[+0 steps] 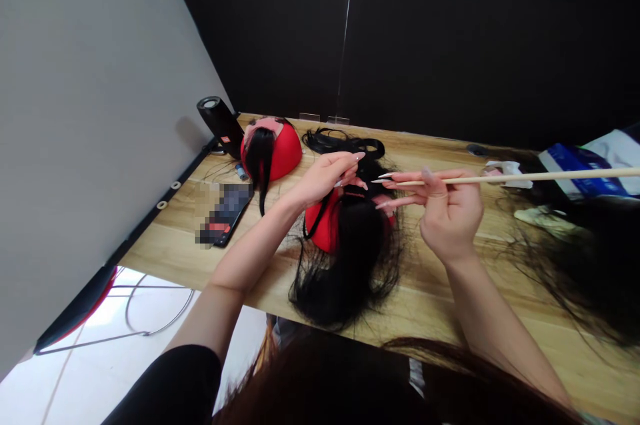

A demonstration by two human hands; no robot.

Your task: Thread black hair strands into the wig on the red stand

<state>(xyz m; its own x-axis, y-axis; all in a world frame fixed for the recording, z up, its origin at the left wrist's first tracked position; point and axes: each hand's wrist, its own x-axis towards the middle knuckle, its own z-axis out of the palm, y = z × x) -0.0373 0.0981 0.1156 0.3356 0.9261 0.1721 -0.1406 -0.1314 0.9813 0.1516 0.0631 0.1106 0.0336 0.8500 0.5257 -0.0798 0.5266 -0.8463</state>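
Observation:
A black-haired wig (357,258) on a red dome-shaped form (321,225) lies in front of me, its long hair hanging toward the table's front edge. Over its top, my left hand (333,175) is closed, fingertips pinched together at the dark hair; whatever they hold is too small to make out. My right hand (453,211) grips a long, thin wooden stick (540,176) between thumb and fingers. The stick's narrow end points left to the top of the wig, and its thick end runs out of view at the right. Some right fingertips reach the hair.
A second red form (287,155) with black hair stands at the back left, beside a black cylindrical speaker (220,125). A phone (225,215) lies nearer. Loose black hair (345,143) is behind the wig. More hair (595,258) and a blue-white package (575,168) are at right.

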